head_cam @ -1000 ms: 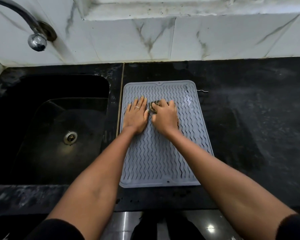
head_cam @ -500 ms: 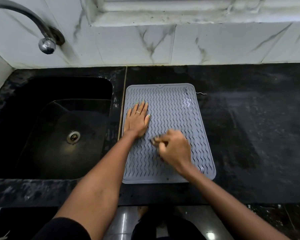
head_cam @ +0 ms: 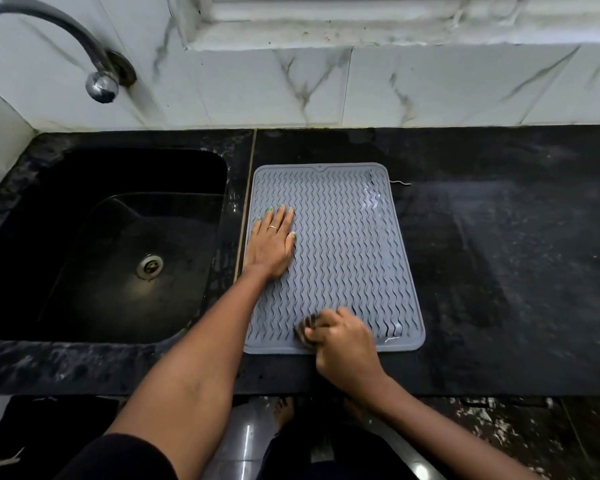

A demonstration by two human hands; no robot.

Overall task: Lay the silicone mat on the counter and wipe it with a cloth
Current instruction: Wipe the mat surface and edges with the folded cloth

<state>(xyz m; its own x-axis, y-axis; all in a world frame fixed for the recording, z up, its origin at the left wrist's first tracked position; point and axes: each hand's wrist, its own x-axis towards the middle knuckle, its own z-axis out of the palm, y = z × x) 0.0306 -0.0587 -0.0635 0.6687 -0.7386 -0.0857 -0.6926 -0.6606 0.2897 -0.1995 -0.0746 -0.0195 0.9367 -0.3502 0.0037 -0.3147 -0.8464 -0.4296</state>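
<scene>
A grey silicone mat with wavy ridges lies flat on the black counter, just right of the sink. My left hand presses flat on the mat's left part, fingers together and stretched out, a ring on one finger. My right hand is at the mat's near edge, closed around a small dark bunched cloth that touches the mat. Most of the cloth is hidden under my fingers. Wet shiny streaks show along the mat's right side.
A black sink with a metal drain lies left of the mat. A chrome tap sticks out of the marble-tiled wall above it. A small thread lies on the counter by the mat's far right corner.
My right hand has dragged the cloth from the middle of the mat, beside my left hand, down to its near edge. My left hand has stayed flat on the mat.
</scene>
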